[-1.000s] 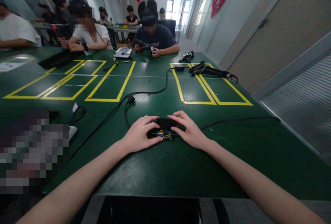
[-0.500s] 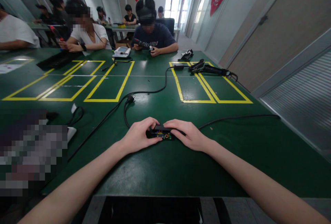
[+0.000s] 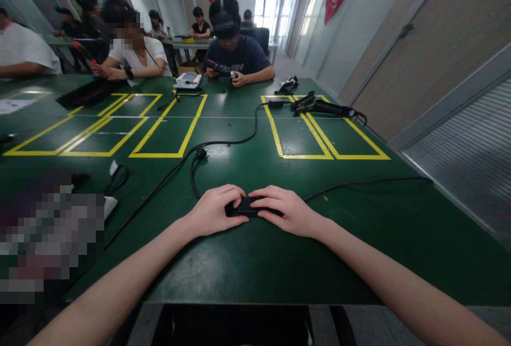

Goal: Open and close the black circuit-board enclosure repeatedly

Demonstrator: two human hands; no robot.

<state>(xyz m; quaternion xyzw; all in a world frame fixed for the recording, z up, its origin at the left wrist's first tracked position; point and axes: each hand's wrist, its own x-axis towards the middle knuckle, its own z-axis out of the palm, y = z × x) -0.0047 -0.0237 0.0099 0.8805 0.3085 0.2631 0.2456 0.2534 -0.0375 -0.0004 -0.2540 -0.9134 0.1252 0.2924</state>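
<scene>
A black power adapter lies on the green table in front of me, its dark top cover lying over the case. The fingers and thumb of my left hand close around its left end. My right hand grips the right end, with fingers across the cover and thumb at the near edge. Both ends of the adapter are hidden under my hands. A short black cord with a plug runs behind my left hand, and a black cable reaches behind my right hand from the right.
A long black cable crosses the table diagonally. Yellow tape outlines mark the far half. A black tool with a cord lies at the far right. Several people sit opposite, one in a dark shirt. A pixelated patch covers the left.
The cover, raised at an angle before with the circuit board showing, now lies down over the case. My right fingers have moved onto it, and the circuit board is out of sight.
</scene>
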